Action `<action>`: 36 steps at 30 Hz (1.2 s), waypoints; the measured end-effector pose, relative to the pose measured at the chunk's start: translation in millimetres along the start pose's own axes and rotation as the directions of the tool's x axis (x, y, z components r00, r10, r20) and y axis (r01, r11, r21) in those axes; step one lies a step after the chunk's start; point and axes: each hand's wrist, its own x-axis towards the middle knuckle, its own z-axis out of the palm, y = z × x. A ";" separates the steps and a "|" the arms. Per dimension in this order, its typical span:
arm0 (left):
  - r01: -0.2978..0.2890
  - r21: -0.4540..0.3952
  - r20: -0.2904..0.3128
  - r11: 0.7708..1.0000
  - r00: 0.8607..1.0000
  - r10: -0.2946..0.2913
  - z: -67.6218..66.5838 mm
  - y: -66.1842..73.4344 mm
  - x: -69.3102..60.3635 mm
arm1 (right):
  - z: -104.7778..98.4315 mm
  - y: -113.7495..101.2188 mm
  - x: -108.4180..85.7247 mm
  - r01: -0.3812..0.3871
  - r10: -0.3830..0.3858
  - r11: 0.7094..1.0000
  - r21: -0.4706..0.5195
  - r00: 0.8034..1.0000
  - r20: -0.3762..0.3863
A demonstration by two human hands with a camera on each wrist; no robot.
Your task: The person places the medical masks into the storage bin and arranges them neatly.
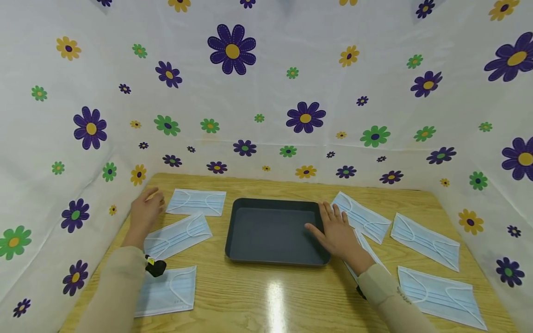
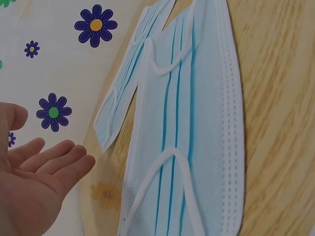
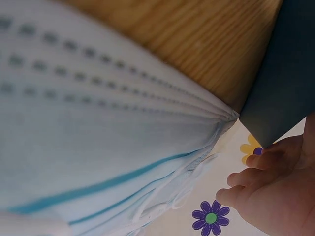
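A dark grey rectangular tray (image 1: 275,233) sits in the middle of the wooden table. At its right rim is my right hand (image 1: 337,233), fingers extended; in the right wrist view those fingers (image 3: 236,194) lie beside the tray's dark side (image 3: 285,73). Under the right forearm lies a blue face mask (image 3: 98,132), partly hidden. My left hand (image 1: 145,210) hovers at the table's left edge, holding nothing, its fingers loosely bent. Nearest to it are two pleated face masks, the back one (image 1: 197,202) and the middle one (image 1: 179,236).
A third mask (image 1: 168,291) lies at the front left, partly behind the left sleeve. Right of the tray are more masks: one at the back (image 1: 362,217), one farther right (image 1: 426,240), one in front (image 1: 441,296). White flowered cloth (image 1: 266,83) walls three sides.
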 end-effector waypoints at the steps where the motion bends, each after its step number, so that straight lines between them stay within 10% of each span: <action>1: 0.017 -0.010 -0.002 1.000 1.000 -0.017 -0.4 -1.2 1.4 | -0.1 0.2 0.0 -0.002 0.002 1.000 0.000 1.000 0.001; 13: 0.171 -0.112 0.043 0.979 0.985 -0.167 -8.8 -10.4 12.7 | 0.5 -0.3 0.8 -0.007 0.007 1.000 -0.014 1.000 0.013; 36: 0.207 0.007 0.113 0.978 0.972 -0.206 -4.0 -19.7 27.7 | 3.0 1.6 1.5 -0.012 0.013 0.999 -0.044 1.000 0.013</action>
